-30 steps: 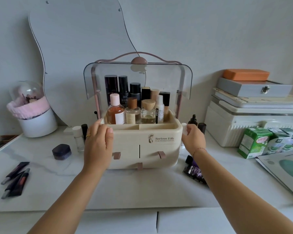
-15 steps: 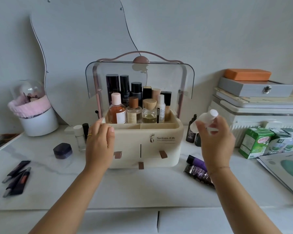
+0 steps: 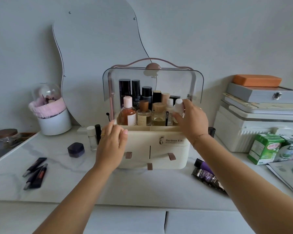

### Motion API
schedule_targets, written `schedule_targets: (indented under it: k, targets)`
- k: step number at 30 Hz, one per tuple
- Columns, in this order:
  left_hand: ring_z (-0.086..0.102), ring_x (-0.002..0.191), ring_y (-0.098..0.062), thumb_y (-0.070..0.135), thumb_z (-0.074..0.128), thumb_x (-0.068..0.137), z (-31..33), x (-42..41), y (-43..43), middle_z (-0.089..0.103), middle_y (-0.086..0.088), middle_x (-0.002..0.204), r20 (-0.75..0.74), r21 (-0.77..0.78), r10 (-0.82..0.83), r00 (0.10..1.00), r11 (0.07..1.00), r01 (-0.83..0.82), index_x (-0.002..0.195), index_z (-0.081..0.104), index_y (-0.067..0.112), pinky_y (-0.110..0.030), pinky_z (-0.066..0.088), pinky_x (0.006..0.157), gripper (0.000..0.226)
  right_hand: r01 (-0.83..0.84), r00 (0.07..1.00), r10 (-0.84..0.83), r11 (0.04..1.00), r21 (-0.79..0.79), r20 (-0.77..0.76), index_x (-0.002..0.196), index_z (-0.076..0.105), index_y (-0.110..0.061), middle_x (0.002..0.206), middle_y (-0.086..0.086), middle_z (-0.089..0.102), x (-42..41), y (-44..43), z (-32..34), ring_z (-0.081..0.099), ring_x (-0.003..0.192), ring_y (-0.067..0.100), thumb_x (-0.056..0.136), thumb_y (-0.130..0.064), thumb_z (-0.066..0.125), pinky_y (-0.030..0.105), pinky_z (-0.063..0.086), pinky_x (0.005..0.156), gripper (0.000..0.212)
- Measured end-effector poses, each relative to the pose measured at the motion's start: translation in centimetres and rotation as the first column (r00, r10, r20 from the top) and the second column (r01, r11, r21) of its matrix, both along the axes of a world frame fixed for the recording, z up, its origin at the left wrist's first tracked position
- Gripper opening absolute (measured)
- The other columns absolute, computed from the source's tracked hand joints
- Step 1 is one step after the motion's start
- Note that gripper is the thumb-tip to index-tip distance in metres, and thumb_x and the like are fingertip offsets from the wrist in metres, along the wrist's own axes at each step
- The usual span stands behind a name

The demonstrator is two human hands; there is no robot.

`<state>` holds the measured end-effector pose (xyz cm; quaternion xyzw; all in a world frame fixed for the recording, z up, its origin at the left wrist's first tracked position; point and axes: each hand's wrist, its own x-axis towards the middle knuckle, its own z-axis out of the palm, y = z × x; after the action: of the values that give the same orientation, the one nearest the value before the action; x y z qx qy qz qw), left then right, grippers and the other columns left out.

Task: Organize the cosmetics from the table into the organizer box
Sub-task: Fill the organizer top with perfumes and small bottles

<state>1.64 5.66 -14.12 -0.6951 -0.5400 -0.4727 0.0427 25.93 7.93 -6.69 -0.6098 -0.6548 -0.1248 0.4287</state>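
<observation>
The cream organizer box (image 3: 159, 149) stands mid-table with its clear lid (image 3: 152, 81) raised and several bottles upright in the top tray. My right hand (image 3: 191, 120) holds a small white-capped bottle (image 3: 178, 107) at the tray's right end, beside the other bottles. My left hand (image 3: 111, 144) rests flat against the box's front left corner. Loose on the table lie dark lip tubes (image 3: 35, 173), a purple jar (image 3: 76, 149), a small clear bottle (image 3: 91, 137) with a black tube (image 3: 97, 132), and purple tubes (image 3: 205, 174).
A wavy mirror (image 3: 98, 61) leans on the wall behind the box. A white pot with a pink band (image 3: 52, 115) stands left. Stacked white cases (image 3: 257, 122) and green cartons (image 3: 265, 147) sit right, with a sheet mask packet (image 3: 291, 176) at the edge.
My right hand picked up the small white-capped bottle from beside the box's right side, lifted it, and brought it left to the top tray. My left hand stayed on the box.
</observation>
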Motion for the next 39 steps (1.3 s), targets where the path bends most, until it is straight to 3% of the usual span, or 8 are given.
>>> schedule_targets:
  k: [4,9,15,21,25,29,33,39]
  targets:
    - [0.042,0.127,-0.028,0.053,0.016,0.092,-0.1,-0.1,0.0,0.042,-0.007,0.135,-0.024,-0.019,0.014,1.0,1.0,-0.014,0.088,0.047,0.017,-0.032,0.04,0.071,0.049,0.083,0.995,-0.076,0.991,-0.101,0.07,0.105,0.052,-0.013,0.081,0.004,0.061,-0.6,0.6,0.2,0.051,0.064,0.023,0.089,-0.032,0.055,0.026,0.032,0.046,0.025]
    - [0.039,0.127,-0.027,0.053,0.016,0.092,0.0,-0.2,0.0,0.044,-0.005,0.129,-0.02,-0.018,0.023,1.0,1.0,-0.023,0.086,0.046,0.016,-0.031,0.038,0.069,0.048,0.142,0.989,-0.136,0.983,-0.116,0.06,0.105,0.055,-0.009,0.101,0.009,0.062,-0.5,0.7,-0.2,0.051,0.071,0.026,0.091,-0.034,0.051,0.03,0.035,0.054,0.028]
    - [0.037,0.131,-0.026,0.052,0.017,0.092,0.0,-0.3,0.0,0.046,-0.006,0.125,-0.026,-0.011,0.024,0.999,1.0,-0.024,0.086,0.047,0.013,-0.032,0.039,0.069,0.049,0.078,0.992,-0.083,0.995,-0.064,-0.09,0.126,0.042,-0.016,0.087,0.005,0.065,-0.2,-0.1,-0.9,0.054,0.067,0.024,0.089,-0.024,0.06,0.03,0.041,0.056,0.042]
    - [0.033,0.133,-0.025,0.049,0.02,0.093,0.1,-0.3,0.1,0.047,-0.007,0.124,-0.015,-0.002,0.013,1.0,1.0,-0.013,0.085,0.045,0.015,-0.035,0.041,0.074,0.043,-0.084,0.917,0.116,0.992,0.098,-0.381,0.104,0.058,-0.021,0.07,-0.01,0.06,4.1,-4.1,-2.1,0.057,0.062,0.004,0.086,-0.026,0.064,0.02,0.049,0.061,0.019]
    - [0.035,0.131,-0.03,0.046,0.022,0.095,0.2,0.0,-0.1,0.048,-0.013,0.125,0.003,-0.006,0.013,1.0,1.0,-0.013,0.088,0.049,0.009,-0.043,0.042,0.083,0.046,-0.053,0.914,-0.025,0.982,-0.179,-0.406,0.105,0.063,-0.01,0.084,-0.001,0.065,9.3,-7.1,-5.1,0.06,0.074,0.013,0.086,-0.028,0.065,0.028,0.052,0.072,0.027]
    - [0.045,0.124,-0.036,0.031,0.026,0.097,0.2,0.0,-0.3,0.059,-0.016,0.112,-0.095,0.069,0.057,0.994,0.996,-0.05,0.092,0.058,0.003,-0.047,0.034,0.099,0.043,-0.126,0.973,0.008,0.856,-0.501,-0.231,0.111,0.062,-0.018,0.103,-0.004,0.063,11.6,-9.8,-9.0,0.059,0.097,0.014,0.079,-0.032,0.073,0.029,0.047,0.089,0.037]
    - [0.052,0.114,-0.031,0.025,0.03,0.096,0.2,1.3,-0.7,0.066,-0.008,0.109,-0.18,0.155,0.056,0.982,0.988,-0.028,0.106,0.064,0.009,-0.049,0.023,0.11,0.039,-0.089,0.973,-0.017,0.894,-0.438,-0.232,0.113,0.063,-0.016,0.106,-0.002,0.065,12.8,-9.1,-9.8,0.059,0.097,0.014,0.08,-0.029,0.073,0.031,0.048,0.09,0.036]
    - [0.05,0.11,-0.027,0.03,0.032,0.096,0.1,1.9,-1.0,0.064,-0.004,0.11,-0.184,0.136,0.083,0.979,0.989,-0.059,0.111,0.063,0.015,-0.048,0.015,0.115,0.037,-0.098,0.867,-0.099,0.927,-0.362,-0.488,0.131,0.046,-0.007,0.117,0.003,0.059,13.3,-2.1,-8.5,0.057,0.106,0.019,0.08,-0.032,0.073,0.036,0.046,0.097,0.062]
